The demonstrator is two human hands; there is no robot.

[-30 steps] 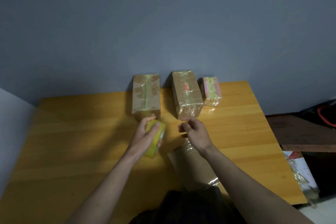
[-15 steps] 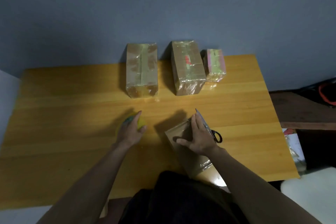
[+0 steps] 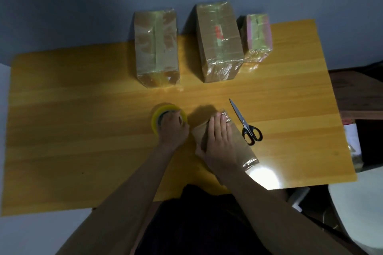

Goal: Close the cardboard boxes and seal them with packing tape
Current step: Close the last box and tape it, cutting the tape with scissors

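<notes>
Yellow table (image 3: 83,130): left hand (image 3: 173,130) grips the tape roll (image 3: 158,113), right hand (image 3: 219,143) lies flat, fingers (image 3: 222,124) straight, on the box (image 3: 238,141).

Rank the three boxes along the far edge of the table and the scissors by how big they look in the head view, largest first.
1. Middle brown box and left brown box: they look about alike, so no ranking between them.
2. Pink box.
3. Scissors, though they lie nearer the camera, so their true size relative to the pink box is unsure.

Right hand (image 3: 219,141) now flat, seemingly, on box (image 3: 238,143)
</notes>
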